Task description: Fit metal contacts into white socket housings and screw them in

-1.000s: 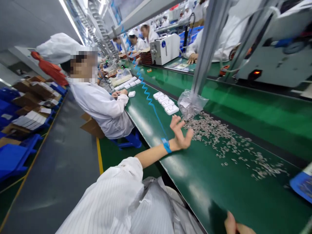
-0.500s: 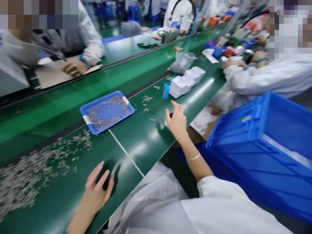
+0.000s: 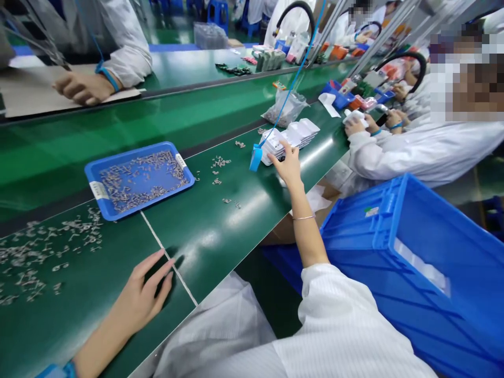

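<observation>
My left hand (image 3: 144,296) rests low over the green work surface (image 3: 220,231), its fingers spread and nothing in them. At the stack of white plastic pieces (image 3: 301,134), my right hand (image 3: 287,160) reaches its thumb and fingers, apart, around the near end; a small dark thing shows by the palm. Whether it grips the top piece is unclear. A blue tray (image 3: 145,181) of small metal parts lies beyond my left hand. Loose metal parts (image 3: 35,247) are scattered at the left, with a few more (image 3: 220,163) between tray and stack.
A blue clip (image 3: 255,157) hangs on a cord beside the stack. Behind it lies a clear bag (image 3: 285,107). Large blue crates (image 3: 394,262) stand at my right. Across the line rests a person's hand (image 3: 84,86); other people's hands (image 3: 356,126) work at the right.
My right hand has moved forward to the near end of the white stack. My left hand stays spread over the surface. The view has shifted to the right.
</observation>
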Motion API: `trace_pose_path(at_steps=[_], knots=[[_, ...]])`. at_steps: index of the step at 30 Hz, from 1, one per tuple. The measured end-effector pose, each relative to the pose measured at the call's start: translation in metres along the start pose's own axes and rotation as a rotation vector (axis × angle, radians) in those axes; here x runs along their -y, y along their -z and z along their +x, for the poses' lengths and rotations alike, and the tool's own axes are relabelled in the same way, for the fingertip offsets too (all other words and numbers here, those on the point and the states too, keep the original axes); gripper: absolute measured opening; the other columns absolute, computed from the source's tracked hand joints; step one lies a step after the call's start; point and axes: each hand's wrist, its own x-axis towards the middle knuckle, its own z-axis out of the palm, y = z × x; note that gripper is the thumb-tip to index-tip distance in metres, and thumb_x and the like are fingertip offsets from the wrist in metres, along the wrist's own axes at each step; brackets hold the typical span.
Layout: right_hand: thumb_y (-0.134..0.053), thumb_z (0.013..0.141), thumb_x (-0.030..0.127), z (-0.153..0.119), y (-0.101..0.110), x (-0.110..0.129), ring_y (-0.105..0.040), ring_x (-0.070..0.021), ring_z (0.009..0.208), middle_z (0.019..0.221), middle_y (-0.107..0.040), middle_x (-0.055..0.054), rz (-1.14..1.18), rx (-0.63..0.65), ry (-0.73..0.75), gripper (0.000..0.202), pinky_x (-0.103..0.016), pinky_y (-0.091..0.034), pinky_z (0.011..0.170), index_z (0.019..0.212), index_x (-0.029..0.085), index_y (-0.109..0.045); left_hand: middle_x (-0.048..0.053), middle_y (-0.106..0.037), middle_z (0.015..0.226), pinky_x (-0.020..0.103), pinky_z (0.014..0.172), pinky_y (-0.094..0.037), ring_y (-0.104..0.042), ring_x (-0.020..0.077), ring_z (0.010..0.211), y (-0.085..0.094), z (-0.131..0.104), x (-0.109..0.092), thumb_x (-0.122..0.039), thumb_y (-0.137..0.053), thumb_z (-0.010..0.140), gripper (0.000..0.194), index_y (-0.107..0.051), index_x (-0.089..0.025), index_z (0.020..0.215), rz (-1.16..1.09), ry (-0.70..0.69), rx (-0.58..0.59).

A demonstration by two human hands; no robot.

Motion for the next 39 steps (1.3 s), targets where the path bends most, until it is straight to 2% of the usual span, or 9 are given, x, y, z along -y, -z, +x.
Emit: trace_pose_path(at_steps=[8, 15, 18, 21, 24, 27, 30, 33, 39], knots=[[-0.07, 0.089, 0.044, 0.006, -0.005, 0.01, -0.059, -0.0268, 0.118, 0.134, -0.058, -0.016, -0.036, 0.013, 0.064, 0.061, -0.042, -0.048, 0.102, 0.139, 0.016, -0.048, 0.021, -0.053, 0.136, 0.047, 0.094, -0.061, -0.063, 0.0349, 0.121, 0.001, 0.004, -0.001, -0.003, -0.071, 0.086, 0.054, -0.057, -0.017, 0.136, 0.022, 0.024, 0.028], [-0.067, 0.086, 0.048, -0.007, 0.022, 0.018, -0.059, -0.0212, 0.107, 0.122, -0.063, -0.015, -0.023, -0.106, -0.01, 0.062, -0.038, -0.046, 0.097, 0.133, 0.009, -0.056, 0.017, -0.052, 0.143, 0.046, 0.091, -0.064, -0.069, 0.0329, 0.113, 0.008, -0.013, 0.006, -0.004, -0.07, 0.087, 0.074, -0.047, -0.03, 0.152, -0.015, 0.019, -0.03], [-0.062, 0.09, 0.048, -0.058, 0.054, 0.024, -0.059, -0.0215, 0.101, 0.118, -0.064, -0.016, 0.014, -0.188, -0.053, 0.057, -0.039, -0.047, 0.093, 0.131, 0.009, -0.055, 0.015, -0.057, 0.139, 0.049, 0.085, -0.065, -0.071, 0.0335, 0.109, 0.016, -0.032, 0.005, -0.003, -0.068, 0.086, 0.081, -0.043, -0.038, 0.155, -0.032, 0.052, -0.052], [-0.066, 0.089, 0.048, -0.15, 0.074, 0.051, -0.063, -0.0215, 0.092, 0.106, -0.067, -0.011, 0.117, -0.089, 0.011, 0.048, -0.034, -0.052, 0.08, 0.123, 0.015, -0.058, 0.013, -0.059, 0.136, 0.052, 0.084, -0.064, -0.068, 0.0348, 0.113, 0.026, -0.045, -0.002, -0.009, -0.069, 0.088, 0.078, -0.042, -0.04, 0.154, -0.061, 0.134, -0.075], [-0.081, 0.079, 0.045, -0.246, 0.07, 0.102, -0.067, -0.0184, 0.088, 0.107, -0.067, -0.005, 0.306, 0.321, 0.215, 0.044, -0.029, -0.055, 0.076, 0.114, 0.025, -0.066, 0.014, -0.055, 0.145, 0.057, 0.097, -0.059, -0.059, 0.0369, 0.128, 0.034, -0.042, -0.008, -0.02, -0.075, 0.088, 0.079, -0.038, -0.036, 0.156, -0.165, 0.217, -0.02], [-0.079, 0.083, 0.047, -0.295, 0.049, 0.161, -0.065, -0.0143, 0.078, 0.114, -0.062, -0.005, 0.343, 0.774, 0.352, 0.047, -0.029, -0.055, 0.07, 0.124, 0.03, -0.065, 0.021, -0.037, 0.159, 0.065, 0.112, -0.045, -0.042, 0.0409, 0.146, 0.034, -0.031, -0.003, -0.034, -0.083, 0.084, 0.099, -0.022, -0.029, 0.161, -0.386, 0.296, 0.048], [-0.071, 0.092, 0.045, -0.29, 0.02, 0.206, -0.067, -0.0196, 0.094, 0.138, -0.053, -0.009, 0.27, 0.906, 0.543, 0.045, -0.031, -0.056, 0.071, 0.133, 0.031, -0.061, 0.024, -0.044, 0.153, 0.06, 0.111, -0.048, -0.05, 0.0362, 0.141, 0.03, -0.028, 0.017, -0.04, -0.081, 0.086, 0.113, 0.0, -0.028, 0.163, -0.618, 0.36, 0.112], [-0.064, 0.097, 0.038, -0.263, -0.007, 0.231, -0.062, -0.0261, 0.119, 0.161, -0.032, -0.011, 0.26, 0.963, 0.76, 0.039, -0.033, -0.058, 0.077, 0.135, 0.03, -0.059, 0.018, -0.058, 0.135, 0.048, 0.103, -0.055, -0.064, 0.0303, 0.121, 0.029, -0.035, 0.04, -0.046, -0.09, 0.074, 0.122, -0.008, -0.024, 0.162, -0.582, 0.462, 0.048], [-0.068, 0.094, 0.034, -0.239, -0.032, 0.255, -0.062, -0.0245, 0.116, 0.149, -0.045, -0.01, 0.3, 0.85, 0.886, 0.031, -0.032, -0.058, 0.076, 0.123, 0.026, -0.065, 0.021, -0.025, 0.161, 0.052, 0.118, -0.04, -0.042, 0.0395, 0.144, 0.034, -0.038, 0.051, -0.058, -0.089, 0.071, 0.122, -0.016, -0.02, 0.161, -0.494, 0.643, -0.036]])
